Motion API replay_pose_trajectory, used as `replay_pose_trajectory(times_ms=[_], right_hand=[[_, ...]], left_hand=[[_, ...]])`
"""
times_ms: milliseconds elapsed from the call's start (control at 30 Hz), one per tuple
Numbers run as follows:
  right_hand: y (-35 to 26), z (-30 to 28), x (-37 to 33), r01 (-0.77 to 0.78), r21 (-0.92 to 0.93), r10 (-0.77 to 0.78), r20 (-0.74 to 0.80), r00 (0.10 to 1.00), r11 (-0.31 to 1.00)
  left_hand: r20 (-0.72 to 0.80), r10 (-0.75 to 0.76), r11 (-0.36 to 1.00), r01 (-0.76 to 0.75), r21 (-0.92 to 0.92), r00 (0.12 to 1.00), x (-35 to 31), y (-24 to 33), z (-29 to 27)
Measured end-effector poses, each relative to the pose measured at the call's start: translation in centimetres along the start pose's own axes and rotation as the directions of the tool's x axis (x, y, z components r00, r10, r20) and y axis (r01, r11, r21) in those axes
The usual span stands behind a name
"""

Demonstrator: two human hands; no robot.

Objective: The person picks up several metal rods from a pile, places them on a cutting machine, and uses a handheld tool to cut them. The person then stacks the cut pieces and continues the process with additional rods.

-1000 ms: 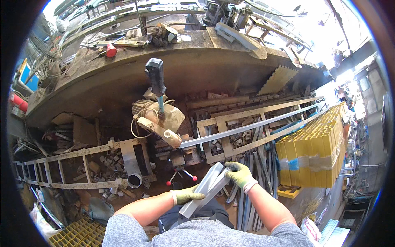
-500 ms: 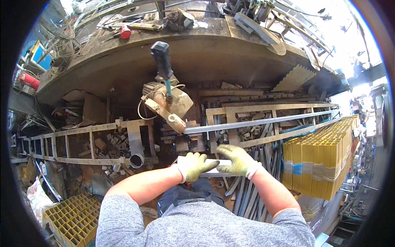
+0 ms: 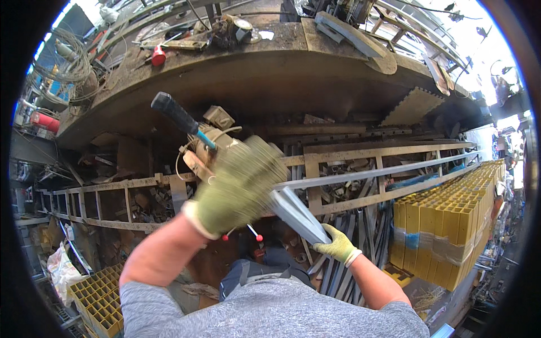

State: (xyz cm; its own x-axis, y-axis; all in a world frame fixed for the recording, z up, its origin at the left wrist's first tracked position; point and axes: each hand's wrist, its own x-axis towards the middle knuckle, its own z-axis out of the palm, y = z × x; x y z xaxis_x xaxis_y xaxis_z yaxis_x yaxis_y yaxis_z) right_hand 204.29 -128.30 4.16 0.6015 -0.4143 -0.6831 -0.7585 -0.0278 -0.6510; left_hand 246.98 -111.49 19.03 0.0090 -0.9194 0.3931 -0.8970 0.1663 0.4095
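My left hand [image 3: 239, 183], in a yellow-green work glove, is raised over the cut-off saw [image 3: 197, 160] and hides much of it. Motion smears its fingers. The saw's black handle [image 3: 174, 112] leans to the upper left beyond that hand. In my gloved right hand [image 3: 338, 246] is the near end of short grey metal tubes [image 3: 301, 217], apparently two side by side. They slant from the end of a long metal tube [image 3: 377, 172] down to the glove. That long tube lies across a ladder-like frame [image 3: 349, 204] to the right.
Bundled yellow square tubes [image 3: 439, 231] stand at the right; another yellow bundle [image 3: 98, 298] is at lower left. A second ladder-like frame [image 3: 101, 222] extends left. Red knobs [image 3: 259, 238] show below my left hand. A cluttered bench [image 3: 270, 56] curves across the back.
My left hand has left the short tubing at my waist and risen over the saw. My right hand now holds short tubes, slanted, farther right. The saw's handle tilts more to the left.
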Motion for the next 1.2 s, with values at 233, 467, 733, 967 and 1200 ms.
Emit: replay_pose_trajectory(times_ms=[233,467,733,967,1200], right_hand=[[-2.3,-4.7,13.7,0.156,0.457,-0.028,-0.273,0.962,0.876],[-16.9,-12.3,36.6,0.373,0.248,-0.158,-0.604,0.781,0.894],[-37.4,-20.1,57.7,0.171,-0.143,-0.218,-0.78,0.586,0.975],[-47.3,-23.2,65.7,-0.102,-0.472,-0.304,-0.702,0.644,0.875],[-46.4,-25.9,69.1,0.318,-0.362,-0.48,-0.711,0.514,0.876]], left_hand=[[-0.2,-0.349,0.831,0.401,0.385,0.916,7.3,-13.4,-13.4],[-0.251,-0.452,0.869,0.486,0.091,0.856,8.7,-15.6,-12.0],[-0.222,-0.458,0.866,0.488,0.106,0.861,10.7,-18.2,-12.3],[-0.137,-0.537,0.82,0.553,0.147,0.832,11.6,-19.3,-12.1],[-0.109,-0.554,0.813,0.564,0.144,0.825,12.1,-20.3,-11.1]])
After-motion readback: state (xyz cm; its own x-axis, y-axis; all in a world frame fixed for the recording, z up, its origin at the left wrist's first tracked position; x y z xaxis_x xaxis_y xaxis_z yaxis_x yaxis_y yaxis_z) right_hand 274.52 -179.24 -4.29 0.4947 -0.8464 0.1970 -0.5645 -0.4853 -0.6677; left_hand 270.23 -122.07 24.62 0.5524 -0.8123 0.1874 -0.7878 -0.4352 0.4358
